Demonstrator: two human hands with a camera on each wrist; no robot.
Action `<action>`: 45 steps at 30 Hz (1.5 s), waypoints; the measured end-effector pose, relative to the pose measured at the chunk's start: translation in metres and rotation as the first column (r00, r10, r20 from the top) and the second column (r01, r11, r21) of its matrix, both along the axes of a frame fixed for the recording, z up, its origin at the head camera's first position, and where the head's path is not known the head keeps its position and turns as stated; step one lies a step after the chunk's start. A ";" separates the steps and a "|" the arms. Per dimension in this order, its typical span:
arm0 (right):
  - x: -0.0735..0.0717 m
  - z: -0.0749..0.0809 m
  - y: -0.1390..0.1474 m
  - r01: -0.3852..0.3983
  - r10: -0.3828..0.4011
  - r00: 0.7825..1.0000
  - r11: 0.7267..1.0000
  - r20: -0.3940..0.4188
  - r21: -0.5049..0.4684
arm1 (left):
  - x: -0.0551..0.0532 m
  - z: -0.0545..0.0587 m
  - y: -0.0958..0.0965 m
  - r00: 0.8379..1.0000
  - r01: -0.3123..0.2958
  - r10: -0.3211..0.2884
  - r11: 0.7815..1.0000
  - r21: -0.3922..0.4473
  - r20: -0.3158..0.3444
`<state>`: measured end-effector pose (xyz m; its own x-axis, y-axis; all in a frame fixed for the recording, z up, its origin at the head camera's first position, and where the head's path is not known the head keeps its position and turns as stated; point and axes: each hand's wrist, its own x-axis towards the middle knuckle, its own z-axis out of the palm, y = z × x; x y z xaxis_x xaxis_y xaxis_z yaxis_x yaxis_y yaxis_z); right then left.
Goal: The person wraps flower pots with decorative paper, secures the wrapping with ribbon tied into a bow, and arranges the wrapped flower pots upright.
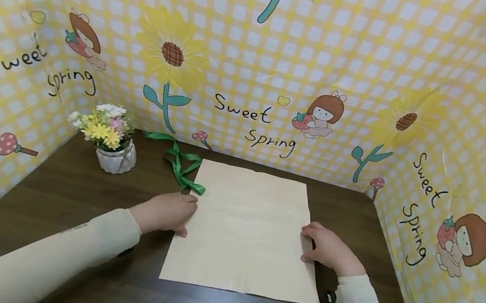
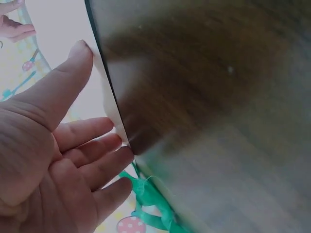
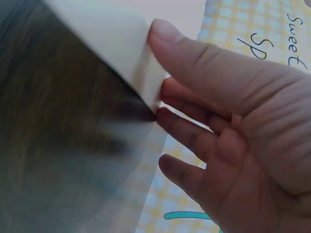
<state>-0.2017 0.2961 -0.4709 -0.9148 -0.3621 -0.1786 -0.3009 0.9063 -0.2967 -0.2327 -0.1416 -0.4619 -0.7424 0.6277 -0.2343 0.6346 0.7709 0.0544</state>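
Observation:
A cream sheet of paper (image 1: pixel 244 231) lies flat on the dark wooden table, slightly wavy along its edges. At its left edge rests my left hand (image 1: pixel 168 212), thumb and fingers spread apart; in the left wrist view the thumb (image 2: pixel 77 60) lies over the paper's margin and the fingertips touch its border. My right hand (image 1: pixel 328 247) touches the opposite edge. Its thumb (image 3: pixel 170 36) and fingers meet the paper's border in the right wrist view, loosely bent and not closed around it. A green ribbon (image 1: pixel 179 165) lies beyond my left hand, one end reaching the paper's left edge.
A white pot with artificial flowers (image 1: pixel 115 158) stands at the back left of the table (image 1: pixel 39 204). Yellow checked cloth walls (image 1: pixel 248 57) printed with flowers and figures enclose the back and both sides.

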 end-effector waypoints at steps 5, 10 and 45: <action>0.001 0.002 0.001 -0.008 0.008 1.000 1.000 0.002 -0.001 | 0.001 -0.009 -0.007 0.974 -0.160 0.131 0.975 0.152 0.183; 0.001 0.003 0.001 0.002 -0.002 1.000 1.000 -0.004 -0.006 | 0.003 -0.021 -0.018 0.963 -0.241 0.176 0.905 0.351 0.206; 0.002 0.002 -0.003 0.009 -0.009 1.000 1.000 0.017 -0.024 | -0.055 -0.026 -0.207 0.665 -0.673 0.509 0.093 0.734 0.546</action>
